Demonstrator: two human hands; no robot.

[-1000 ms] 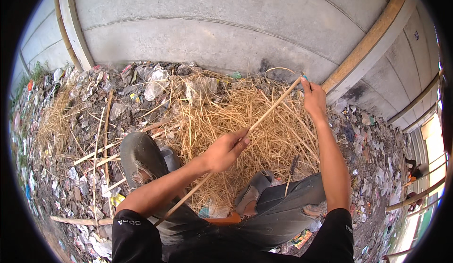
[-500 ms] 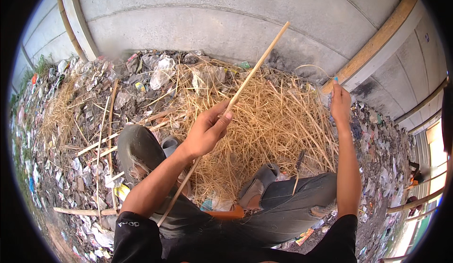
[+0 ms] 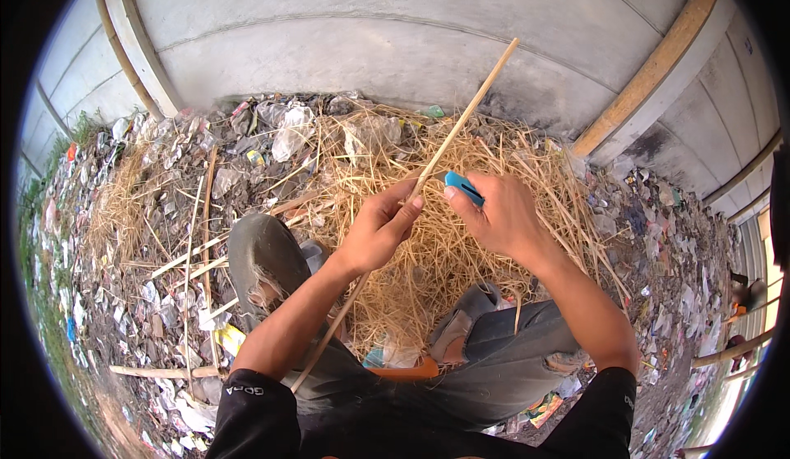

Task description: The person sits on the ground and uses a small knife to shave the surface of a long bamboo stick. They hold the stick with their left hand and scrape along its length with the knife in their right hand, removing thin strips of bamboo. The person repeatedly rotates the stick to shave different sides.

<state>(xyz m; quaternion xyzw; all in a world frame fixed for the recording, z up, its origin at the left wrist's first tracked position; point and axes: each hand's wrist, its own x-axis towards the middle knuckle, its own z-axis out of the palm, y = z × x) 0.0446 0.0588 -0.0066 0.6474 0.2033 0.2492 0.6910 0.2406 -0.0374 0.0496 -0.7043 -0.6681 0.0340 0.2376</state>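
Observation:
A long, thin bamboo stick runs slantwise from my lap up toward the wall. My left hand is closed around it near its middle. In my right hand is a blue utility knife, gripped with its front end toward the stick. The knife sits just right of the stick, close above my left hand; whether its blade touches the wood I cannot tell. Beneath both hands lies a heap of pale shavings, spread between my bent knees.
A grey concrete wall stands behind the heap, with a bamboo post against it at right. Scattered plastic litter covers the ground. Several bamboo strips lie left of my knee. An orange piece shows between my legs.
My right hand has come from far right in to the stick, bringing the blue knife beside my left hand. The curled shaving near it no longer shows. My left hand keeps its hold.

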